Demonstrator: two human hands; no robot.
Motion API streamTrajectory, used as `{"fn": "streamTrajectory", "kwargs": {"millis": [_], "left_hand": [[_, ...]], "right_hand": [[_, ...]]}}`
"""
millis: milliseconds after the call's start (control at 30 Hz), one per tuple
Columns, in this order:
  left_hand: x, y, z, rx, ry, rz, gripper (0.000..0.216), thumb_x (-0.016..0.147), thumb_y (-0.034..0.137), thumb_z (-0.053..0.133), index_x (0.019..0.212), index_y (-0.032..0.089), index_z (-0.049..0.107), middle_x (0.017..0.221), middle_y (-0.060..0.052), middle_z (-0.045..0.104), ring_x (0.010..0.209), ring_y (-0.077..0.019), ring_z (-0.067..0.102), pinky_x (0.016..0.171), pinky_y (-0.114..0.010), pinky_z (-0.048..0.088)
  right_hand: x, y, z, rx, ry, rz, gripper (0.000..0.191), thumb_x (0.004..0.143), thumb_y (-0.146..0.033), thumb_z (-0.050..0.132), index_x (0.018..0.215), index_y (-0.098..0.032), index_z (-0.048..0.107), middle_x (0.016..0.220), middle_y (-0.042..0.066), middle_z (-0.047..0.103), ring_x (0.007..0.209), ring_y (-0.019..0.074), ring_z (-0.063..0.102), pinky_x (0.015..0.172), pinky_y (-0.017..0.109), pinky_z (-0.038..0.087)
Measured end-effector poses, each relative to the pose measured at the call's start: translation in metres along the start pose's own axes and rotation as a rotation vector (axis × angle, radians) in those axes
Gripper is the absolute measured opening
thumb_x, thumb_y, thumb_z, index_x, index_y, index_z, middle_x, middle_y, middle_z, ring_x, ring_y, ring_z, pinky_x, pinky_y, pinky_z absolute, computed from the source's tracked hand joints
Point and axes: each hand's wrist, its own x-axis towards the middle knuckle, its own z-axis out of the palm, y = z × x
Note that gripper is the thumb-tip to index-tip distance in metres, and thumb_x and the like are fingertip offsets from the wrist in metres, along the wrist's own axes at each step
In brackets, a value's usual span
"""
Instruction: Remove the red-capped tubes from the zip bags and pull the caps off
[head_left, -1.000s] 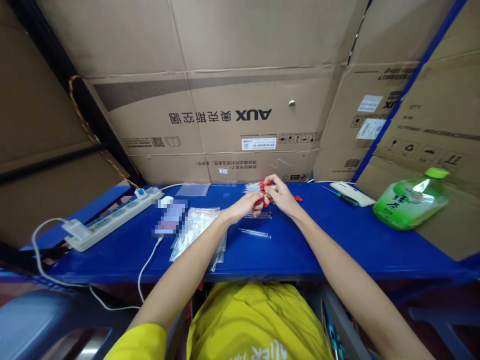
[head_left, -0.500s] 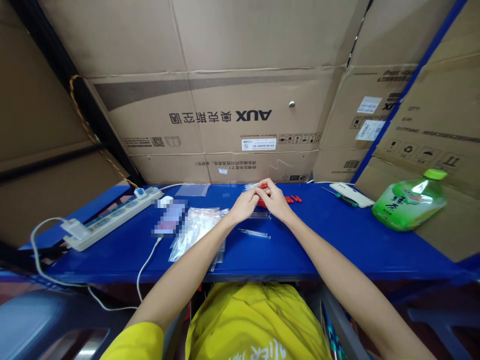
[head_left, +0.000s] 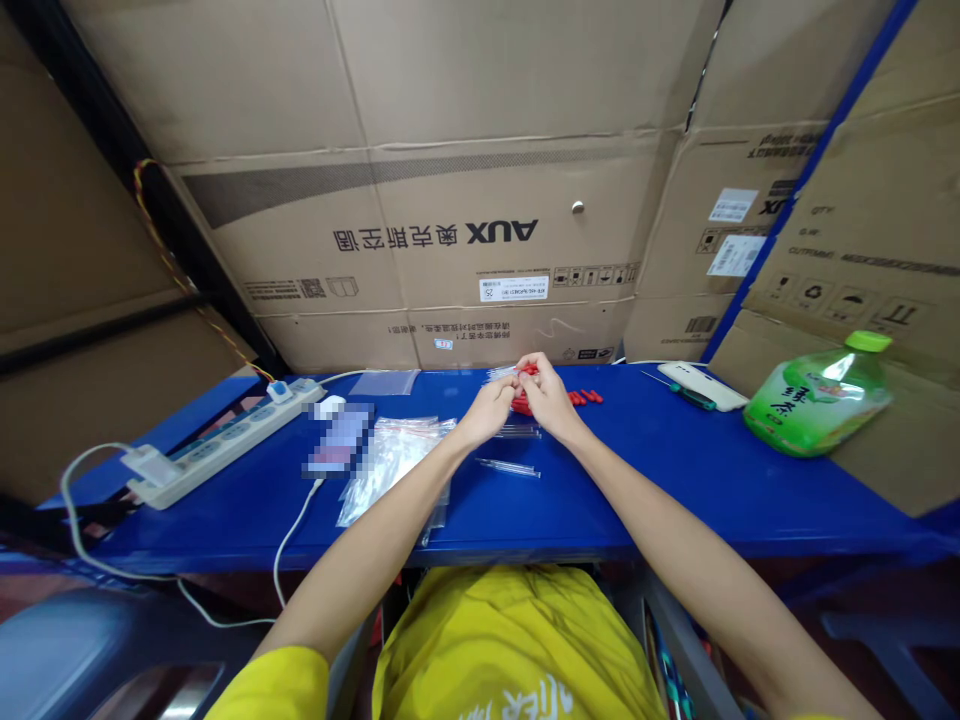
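My left hand [head_left: 489, 410] and my right hand [head_left: 547, 398] meet over the back middle of the blue table. Small red pieces [head_left: 589, 397] lie under and to the right of my right hand, whose curled fingers are closed on one red piece [head_left: 530, 369]. The left fingers are pinched close against the right ones; whatever they hold is too small to make out. Thin clear tubes [head_left: 510, 467] lie just in front of my hands, and more clear pieces [head_left: 499, 374] show behind them. Clear plastic bags [head_left: 397, 455] are piled beside my left forearm.
On the left lie a phone [head_left: 341, 438] with a cable and a white power strip [head_left: 225, 440]. A green bottle [head_left: 817, 400] lies tilted at the right, near a green-handled screwdriver [head_left: 694, 397] and a white flat object [head_left: 712, 385]. Cardboard [head_left: 450, 180] walls the back of the blue table [head_left: 600, 510].
My fingers have shifted slightly apart, and more of the red piece shows between them. The view has tilted a little; the things on the table stay put.
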Motion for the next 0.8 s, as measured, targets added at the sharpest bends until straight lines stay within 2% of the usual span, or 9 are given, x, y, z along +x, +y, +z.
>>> {"fn": "streamTrajectory", "kwargs": {"millis": [100,233,333,467,633,800], "left_hand": [[-0.002,0.002,0.002,-0.136,-0.028,-0.025,0.022,0.093,0.025,0.038,0.074,0.018,0.046,0.067,0.001,0.044,0.063,-0.0131,0.039,0.063,-0.025,0.036],[-0.004,0.004,0.002,-0.289,-0.187,-0.04,0.034,0.1,0.045,0.041,0.082,0.018,0.052,0.064,0.003,0.04,0.057,-0.012,0.035,0.055,-0.025,0.03],[-0.006,0.009,-0.002,-0.198,-0.253,0.035,0.043,0.102,0.053,0.04,0.081,0.018,0.052,0.063,0.003,0.042,0.056,-0.0121,0.036,0.056,-0.026,0.031],[-0.011,0.018,-0.01,-0.033,-0.289,0.145,0.043,0.104,0.052,0.037,0.08,0.018,0.052,0.063,0.002,0.046,0.059,-0.0128,0.04,0.061,-0.027,0.036],[-0.016,0.028,-0.016,0.072,-0.356,0.215,0.043,0.105,0.049,0.036,0.082,0.017,0.052,0.063,0.002,0.05,0.059,-0.0125,0.042,0.063,-0.027,0.038],[-0.019,0.03,-0.018,0.067,-0.43,0.244,0.041,0.106,0.05,0.034,0.089,0.017,0.052,0.061,0.003,0.051,0.056,-0.0117,0.042,0.063,-0.027,0.038]], "right_hand": [[0.003,0.002,-0.004,0.089,0.01,0.041,0.02,0.091,-0.039,0.053,0.106,-0.027,0.047,0.065,-0.006,0.053,0.052,0.014,0.051,0.05,0.025,0.039],[0.008,-0.003,-0.014,0.248,0.014,0.127,0.023,0.086,-0.037,0.056,0.103,-0.028,0.043,0.052,-0.013,0.035,0.04,0.0108,0.031,0.041,0.022,0.027],[0.008,-0.01,-0.019,0.331,-0.016,0.18,0.022,0.085,-0.038,0.057,0.1,-0.028,0.043,0.048,-0.015,0.027,0.037,0.0092,0.02,0.038,0.021,0.021],[0.006,-0.016,-0.018,0.462,-0.065,0.252,0.023,0.086,-0.043,0.056,0.097,-0.028,0.042,0.045,-0.017,0.023,0.035,0.0077,0.013,0.035,0.019,0.016],[0.004,-0.02,-0.02,0.521,-0.144,0.379,0.021,0.083,-0.035,0.059,0.095,-0.026,0.044,0.042,-0.018,0.023,0.033,0.0061,0.011,0.033,0.016,0.014],[0.002,-0.025,-0.026,0.551,-0.225,0.437,0.021,0.08,-0.032,0.062,0.092,-0.025,0.047,0.042,-0.018,0.024,0.033,0.005,0.011,0.032,0.015,0.014]]}}
